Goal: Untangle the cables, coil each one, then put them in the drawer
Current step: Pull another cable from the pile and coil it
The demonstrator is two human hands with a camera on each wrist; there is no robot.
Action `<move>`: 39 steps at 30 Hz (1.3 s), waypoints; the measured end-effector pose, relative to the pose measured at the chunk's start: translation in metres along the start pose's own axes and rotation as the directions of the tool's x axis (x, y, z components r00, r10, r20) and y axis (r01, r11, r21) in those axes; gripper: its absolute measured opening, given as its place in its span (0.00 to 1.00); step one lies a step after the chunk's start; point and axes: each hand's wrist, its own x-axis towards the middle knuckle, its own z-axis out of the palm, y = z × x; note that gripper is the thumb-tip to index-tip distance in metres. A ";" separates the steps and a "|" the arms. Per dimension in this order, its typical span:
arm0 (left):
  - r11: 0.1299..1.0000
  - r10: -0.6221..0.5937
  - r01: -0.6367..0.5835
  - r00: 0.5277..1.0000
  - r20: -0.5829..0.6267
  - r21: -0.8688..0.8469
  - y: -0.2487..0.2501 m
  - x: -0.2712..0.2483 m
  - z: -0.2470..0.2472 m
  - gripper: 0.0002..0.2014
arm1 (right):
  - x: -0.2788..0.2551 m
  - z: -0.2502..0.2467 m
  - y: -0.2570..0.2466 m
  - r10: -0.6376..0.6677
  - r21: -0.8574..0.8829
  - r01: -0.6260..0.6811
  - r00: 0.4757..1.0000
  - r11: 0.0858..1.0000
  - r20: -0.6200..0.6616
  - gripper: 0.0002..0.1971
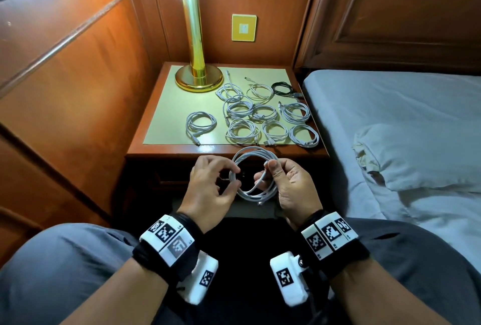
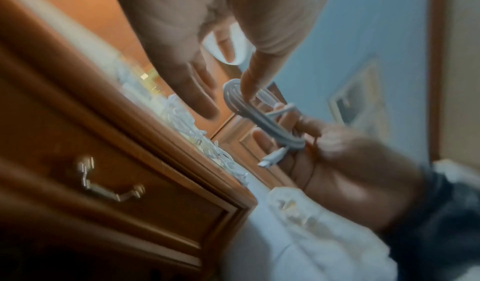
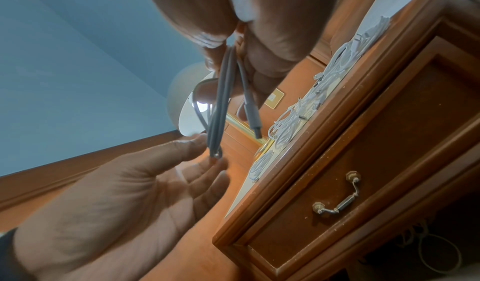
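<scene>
A white cable (image 1: 253,176), wound into a loose coil, is held in the air in front of the worktop (image 1: 166,147), just below its front edge and above the person's lap. Its right side is gripped by the right hand (image 1: 289,184), whose thumb and fingers (image 1: 272,168) are curled round the strands at about 3 o'clock of the coil; one plug end hangs from this grasp in the right wrist view. The coil's left side, at about 9 o'clock, is pinched between the thumb and forefinger of the left hand (image 1: 210,184), the other fingers being spread loosely.

The drawer (image 3: 363,162) in the front of the stand is seen closed, its metal handle (image 3: 337,195) hanging down.

On the pale mat of the worktop, coiled white cables (image 1: 260,116) are laid close together from the centre toward 3 o'clock, with one white coil (image 1: 201,122) set apart at 9 o'clock. A black coiled cable (image 1: 283,88) is placed at 1 o'clock. A brass lamp (image 1: 199,75) stands at 11 o'clock. A bed (image 1: 390,121) with a pillow (image 1: 421,158) lies to the right of the stand.
</scene>
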 end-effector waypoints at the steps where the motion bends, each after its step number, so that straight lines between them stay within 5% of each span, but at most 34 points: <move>1: 0.992 0.091 -0.092 0.996 0.013 0.091 0.003 -0.002 0.000 0.14 | -0.001 0.001 0.000 0.003 0.001 -0.003 1.000 1.000 0.000 0.12; 3: 0.975 0.179 -0.183 0.983 0.045 0.128 0.009 -0.004 0.000 0.09 | -0.002 0.002 0.001 0.012 0.010 -0.012 1.000 1.000 -0.004 0.13; 8: 0.976 0.147 -0.166 0.980 0.135 0.143 0.002 -0.001 0.001 0.12 | -0.001 0.004 0.000 0.049 0.098 -0.047 0.999 0.994 -0.019 0.09; 19: 0.983 0.136 -0.098 0.956 0.261 -0.154 0.014 -0.003 0.000 0.13 | 0.000 0.002 -0.008 0.062 0.157 -0.053 0.996 0.986 -0.057 0.09; 22: 0.969 0.215 -0.171 0.940 0.265 -0.178 0.015 -0.003 -0.001 0.17 | 0.003 -0.002 -0.008 0.024 0.084 -0.014 0.993 0.996 -0.115 0.09; 29: 0.942 0.239 -0.167 0.943 0.233 -0.289 0.016 -0.005 0.001 0.17 | 0.002 -0.001 -0.018 0.128 0.352 -0.105 0.991 0.930 -0.042 0.11; 35: 0.812 -0.095 0.164 0.984 0.150 -0.561 0.017 -0.001 -0.003 0.13 | 0.000 0.004 -0.024 0.157 0.403 -0.150 0.987 0.903 0.016 0.10; 38: 0.718 -0.297 0.295 0.949 0.106 -0.630 0.016 0.003 0.000 0.02 | -0.002 0.005 -0.027 0.153 0.437 -0.157 0.987 0.886 0.045 0.11; 39: 0.696 -0.329 0.340 0.934 0.140 -0.632 0.015 0.003 0.001 0.08 | -0.003 0.006 -0.026 0.156 0.441 -0.164 0.986 0.882 0.055 0.11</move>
